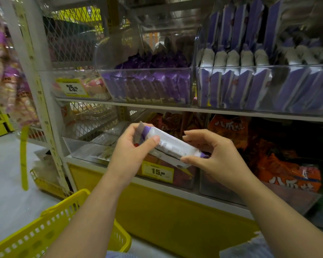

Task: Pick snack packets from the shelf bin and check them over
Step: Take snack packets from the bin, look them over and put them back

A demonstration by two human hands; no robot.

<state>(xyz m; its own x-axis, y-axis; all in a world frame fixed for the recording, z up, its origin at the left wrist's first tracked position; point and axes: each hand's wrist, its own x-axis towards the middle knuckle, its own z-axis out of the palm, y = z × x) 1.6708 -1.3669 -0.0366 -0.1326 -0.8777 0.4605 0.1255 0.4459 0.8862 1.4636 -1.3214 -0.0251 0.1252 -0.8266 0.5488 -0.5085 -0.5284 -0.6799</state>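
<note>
Currently the white-and-purple plastic snack packet (172, 144) sits mid-air near the lower shelf, left hand (132, 148) pinching one end, right hand (214, 155) the other. Fingertip-only grip; slick film could slip, missing the yellow perforated plastic basket (45, 233).

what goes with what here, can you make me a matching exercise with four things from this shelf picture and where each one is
Things
1. white and purple snack packet
2. yellow perforated plastic basket
3. yellow price tag reading 25
4. orange snack bags with white characters

Places
A. lower shelf, right side
B. held between the two hands
C. bottom left, near the floor
D. front of a clear bin, upper shelf, left

Pairs: 1-B, 2-C, 3-D, 4-A
</note>
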